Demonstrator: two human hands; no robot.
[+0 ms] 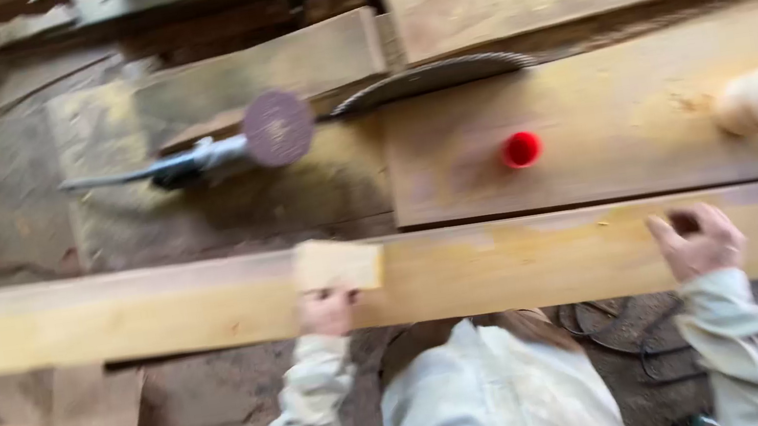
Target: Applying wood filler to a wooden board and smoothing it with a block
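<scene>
Long plank [524, 262] lies flat across the table's [609, 161] near edge, long axis running left-right, ends out of frame. Left hand [326, 311] presses a small wood block [339, 264] onto it, right hand [697, 242] has fingers curled over the plank. Risk imo: exposed saw blade [434, 79] just beyond, so a slip or a plank pivoting could go bad.

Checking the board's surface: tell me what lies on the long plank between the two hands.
Bare plank lies between left hand and right hand, in the head view.
</scene>
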